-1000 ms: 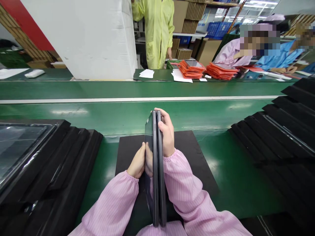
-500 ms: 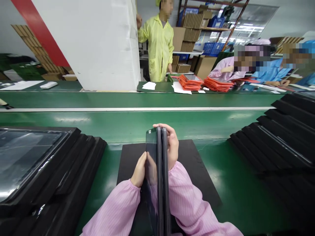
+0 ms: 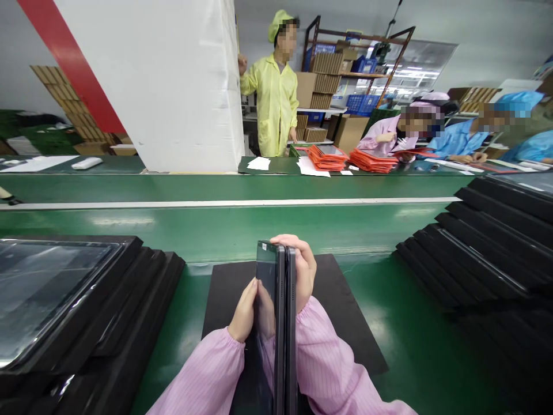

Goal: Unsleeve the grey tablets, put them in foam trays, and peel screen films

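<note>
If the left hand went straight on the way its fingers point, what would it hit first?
The left hand would meet the glossy dark screen of the upright tablet beside it; the fingertips seem to touch it, though the exact gap is hard to judge.

Head-height view, forward and down

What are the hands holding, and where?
Two slim, dark, rectangular tablets, on edge side by side: the left hand lies against the glossy left face; the right hand wraps the far end.
</note>
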Tool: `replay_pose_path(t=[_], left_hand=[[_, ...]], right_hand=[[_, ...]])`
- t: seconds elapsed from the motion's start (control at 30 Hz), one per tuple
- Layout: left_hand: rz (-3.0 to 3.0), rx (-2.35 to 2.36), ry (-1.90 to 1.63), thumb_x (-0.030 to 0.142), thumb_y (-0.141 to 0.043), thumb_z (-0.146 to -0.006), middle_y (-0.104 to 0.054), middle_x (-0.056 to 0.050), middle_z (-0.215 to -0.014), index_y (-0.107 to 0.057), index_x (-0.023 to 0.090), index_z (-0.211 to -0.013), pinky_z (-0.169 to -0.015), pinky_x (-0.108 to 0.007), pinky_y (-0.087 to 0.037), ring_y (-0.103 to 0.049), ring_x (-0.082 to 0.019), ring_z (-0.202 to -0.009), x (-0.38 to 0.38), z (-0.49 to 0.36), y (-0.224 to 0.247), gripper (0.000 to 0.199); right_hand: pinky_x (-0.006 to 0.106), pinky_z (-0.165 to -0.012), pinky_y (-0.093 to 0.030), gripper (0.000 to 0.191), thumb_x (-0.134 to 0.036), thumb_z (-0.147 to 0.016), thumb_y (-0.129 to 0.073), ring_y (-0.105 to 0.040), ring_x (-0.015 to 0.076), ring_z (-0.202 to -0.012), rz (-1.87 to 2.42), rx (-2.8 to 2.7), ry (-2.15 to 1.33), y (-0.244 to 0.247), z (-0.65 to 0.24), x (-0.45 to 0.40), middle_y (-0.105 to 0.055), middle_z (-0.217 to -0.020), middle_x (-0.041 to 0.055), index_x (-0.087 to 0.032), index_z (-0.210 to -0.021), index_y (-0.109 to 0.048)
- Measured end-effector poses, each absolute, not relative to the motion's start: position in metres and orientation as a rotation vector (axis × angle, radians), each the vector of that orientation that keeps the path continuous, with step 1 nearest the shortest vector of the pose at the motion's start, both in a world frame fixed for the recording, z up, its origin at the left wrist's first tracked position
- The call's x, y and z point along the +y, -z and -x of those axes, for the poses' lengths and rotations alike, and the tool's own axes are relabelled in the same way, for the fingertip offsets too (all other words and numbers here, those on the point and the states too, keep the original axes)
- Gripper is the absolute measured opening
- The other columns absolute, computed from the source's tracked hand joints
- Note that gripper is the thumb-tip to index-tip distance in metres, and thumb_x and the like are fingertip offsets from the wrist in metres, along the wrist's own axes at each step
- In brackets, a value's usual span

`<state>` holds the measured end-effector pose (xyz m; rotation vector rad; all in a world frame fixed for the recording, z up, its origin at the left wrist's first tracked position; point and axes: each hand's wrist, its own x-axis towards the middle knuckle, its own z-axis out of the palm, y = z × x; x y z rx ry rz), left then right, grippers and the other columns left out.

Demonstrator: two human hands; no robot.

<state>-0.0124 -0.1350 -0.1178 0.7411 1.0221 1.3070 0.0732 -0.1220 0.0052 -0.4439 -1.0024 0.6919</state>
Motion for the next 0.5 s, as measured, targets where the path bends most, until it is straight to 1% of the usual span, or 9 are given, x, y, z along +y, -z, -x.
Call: replay_pose_path(t=[0.1, 0.2, 0.3, 0.43, 0.5], left_hand=[[-0.869, 1.088, -1.303, 0.063, -0.064, -0.072, -0.069, -0.016, -0.121, -0.071, 0.017, -0.096, -0.115, -0.046, -0.036, -0.054, -0.035, -0.128, -0.135, 0.0119, 0.12, 0.052], [-0.926, 1.136, -1.296, 0.068, -0.062, -0.069, -0.065, -0.018, -0.128, -0.07, 0.015, -0.099, -0.116, -0.048, -0.036, -0.053, -0.035, -0.129, -0.135, 0.0128, 0.1212, 0.061], [-0.942, 1.14, -1.296, 0.068, -0.061, -0.07, -0.065, -0.018, -0.128, -0.07, 0.016, -0.099, -0.115, -0.048, -0.037, -0.054, -0.035, -0.129, -0.1351, 0.0134, 0.121, 0.061], [-0.953, 1.15, -1.274, 0.068, -0.062, -0.069, -0.07, -0.019, -0.117, -0.07, 0.016, -0.091, -0.114, -0.052, -0.038, -0.056, -0.038, -0.125, -0.1351, 0.0159, 0.1225, 0.057], [-0.952, 1.154, -1.263, 0.067, -0.064, -0.068, -0.071, -0.018, -0.115, -0.07, 0.017, -0.088, -0.113, -0.052, -0.039, -0.056, -0.038, -0.125, -0.1356, 0.0181, 0.1237, 0.054]], right_hand=[[0.034, -0.08, -0.048, 0.027, -0.023, -0.09, -0.048, -0.063, 0.0204, -0.087, 0.409, -0.994, -0.699, -0.0055, -0.0729, -0.1232, -0.072, -0.088, 0.0033, -0.023, -0.087, -0.075], [0.033, -0.08, -0.048, 0.026, -0.021, -0.089, -0.049, -0.063, 0.0193, -0.087, 0.394, -0.999, -0.709, -0.0065, -0.0728, -0.1244, -0.073, -0.088, 0.0029, -0.023, -0.087, -0.075], [0.032, -0.08, -0.048, 0.027, -0.02, -0.089, -0.049, -0.063, 0.0186, -0.086, 0.387, -1.0, -0.716, -0.0078, -0.0727, -0.1253, -0.073, -0.087, 0.0024, -0.023, -0.086, -0.076], [0.033, -0.08, -0.048, 0.026, -0.021, -0.088, -0.05, -0.063, 0.019, -0.086, 0.389, -0.99, -0.708, -0.0078, -0.0714, -0.1263, -0.072, -0.087, 0.0027, -0.023, -0.086, -0.076], [0.033, -0.08, -0.047, 0.026, -0.021, -0.089, -0.05, -0.063, 0.0196, -0.086, 0.402, -0.989, -0.704, -0.0065, -0.0709, -0.1259, -0.072, -0.087, 0.0031, -0.023, -0.086, -0.075]])
